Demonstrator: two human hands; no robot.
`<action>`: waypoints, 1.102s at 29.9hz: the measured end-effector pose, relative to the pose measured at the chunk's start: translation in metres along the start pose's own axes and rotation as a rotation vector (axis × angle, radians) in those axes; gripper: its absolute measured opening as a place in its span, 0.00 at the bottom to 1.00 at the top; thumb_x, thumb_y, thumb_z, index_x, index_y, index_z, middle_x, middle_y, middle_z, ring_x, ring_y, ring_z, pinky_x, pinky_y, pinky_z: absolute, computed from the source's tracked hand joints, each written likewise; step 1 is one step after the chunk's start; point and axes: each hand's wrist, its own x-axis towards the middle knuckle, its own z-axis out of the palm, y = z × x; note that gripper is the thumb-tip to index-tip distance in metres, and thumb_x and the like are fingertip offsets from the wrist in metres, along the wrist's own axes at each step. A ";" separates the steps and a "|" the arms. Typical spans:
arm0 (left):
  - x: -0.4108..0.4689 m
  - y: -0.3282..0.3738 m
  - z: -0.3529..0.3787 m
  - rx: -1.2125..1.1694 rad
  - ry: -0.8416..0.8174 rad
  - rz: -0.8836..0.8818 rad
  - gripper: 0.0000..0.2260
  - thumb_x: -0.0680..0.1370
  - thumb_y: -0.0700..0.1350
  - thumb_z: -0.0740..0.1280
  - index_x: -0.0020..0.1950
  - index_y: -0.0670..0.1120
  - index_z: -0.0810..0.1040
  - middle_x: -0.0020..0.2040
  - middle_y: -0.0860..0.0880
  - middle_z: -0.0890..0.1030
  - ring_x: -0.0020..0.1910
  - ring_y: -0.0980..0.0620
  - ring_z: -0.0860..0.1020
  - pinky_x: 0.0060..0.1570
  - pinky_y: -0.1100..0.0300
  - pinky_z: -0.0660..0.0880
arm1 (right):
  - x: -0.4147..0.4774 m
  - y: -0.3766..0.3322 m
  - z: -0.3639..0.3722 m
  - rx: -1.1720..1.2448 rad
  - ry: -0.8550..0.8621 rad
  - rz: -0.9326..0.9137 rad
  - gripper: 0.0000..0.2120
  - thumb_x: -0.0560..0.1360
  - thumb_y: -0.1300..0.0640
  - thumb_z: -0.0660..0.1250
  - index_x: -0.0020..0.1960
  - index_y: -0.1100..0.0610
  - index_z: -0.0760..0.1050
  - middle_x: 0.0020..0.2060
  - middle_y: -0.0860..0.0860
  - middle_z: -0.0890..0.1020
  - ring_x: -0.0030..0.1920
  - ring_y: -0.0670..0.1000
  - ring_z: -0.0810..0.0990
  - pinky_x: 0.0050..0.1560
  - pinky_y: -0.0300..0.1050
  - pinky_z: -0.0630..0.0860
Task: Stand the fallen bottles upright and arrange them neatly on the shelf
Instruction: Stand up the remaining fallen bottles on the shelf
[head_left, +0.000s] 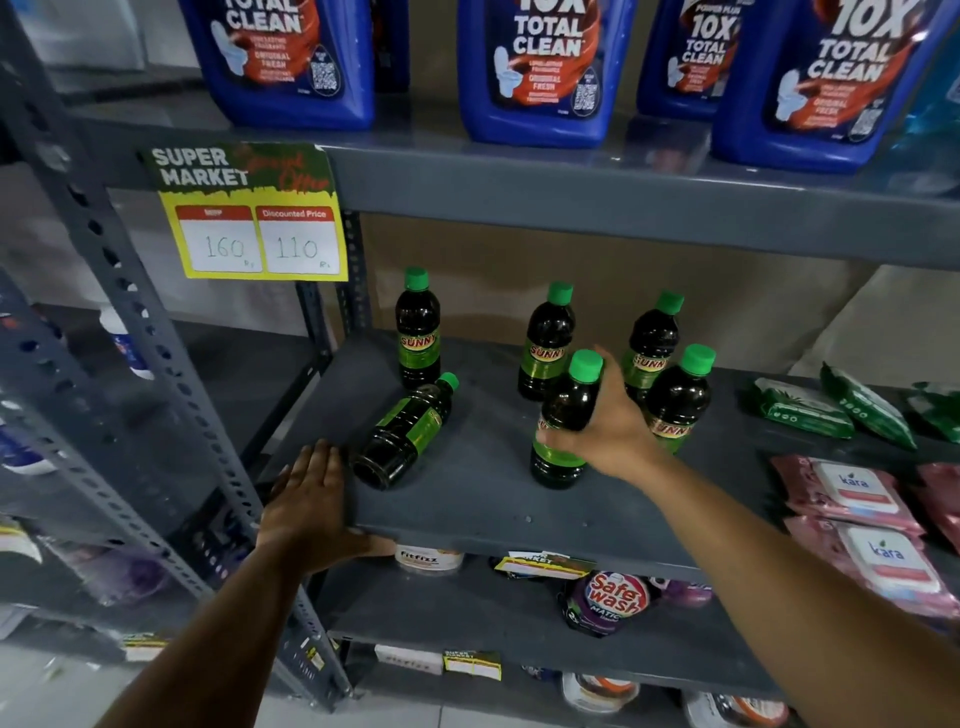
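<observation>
Right hand (602, 431): arm reaching in from lower right, fingers wrapped round upright dark green-capped plastic bottle w/ green label (563, 421) on grey metal shelf (467, 499). Left hand (306, 499): flat, fingers spread, palm on shelf front-left edge, holding nothing. Just beside: one same-type fallen bottle (405, 431) on its side. Four more upright behind.

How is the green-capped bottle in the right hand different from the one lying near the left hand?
The held bottle stands upright, gripped by the right hand; the fallen bottle lies on its side, untouched, just beyond the left hand, which rests flat on the shelf. Both have dark liquid, green caps and labels.
</observation>
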 end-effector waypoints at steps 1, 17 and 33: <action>-0.001 -0.001 0.000 -0.003 -0.003 0.000 0.69 0.55 0.84 0.62 0.80 0.42 0.39 0.81 0.44 0.39 0.79 0.46 0.39 0.77 0.50 0.40 | -0.002 0.010 0.007 -0.007 0.030 0.017 0.53 0.59 0.53 0.83 0.74 0.50 0.53 0.62 0.47 0.74 0.61 0.48 0.73 0.64 0.45 0.68; -0.003 0.002 -0.007 -0.018 -0.019 -0.006 0.73 0.49 0.87 0.55 0.80 0.42 0.39 0.81 0.45 0.40 0.79 0.46 0.40 0.77 0.50 0.41 | 0.005 0.052 0.046 0.021 0.073 0.054 0.37 0.61 0.51 0.81 0.63 0.51 0.65 0.57 0.50 0.77 0.61 0.53 0.77 0.58 0.47 0.74; 0.008 -0.005 0.008 0.023 -0.001 0.001 0.50 0.75 0.57 0.70 0.79 0.41 0.36 0.80 0.43 0.37 0.79 0.45 0.37 0.73 0.51 0.36 | 0.031 -0.071 0.174 0.448 -0.047 0.521 0.34 0.61 0.44 0.79 0.57 0.58 0.70 0.57 0.57 0.80 0.52 0.57 0.81 0.53 0.55 0.80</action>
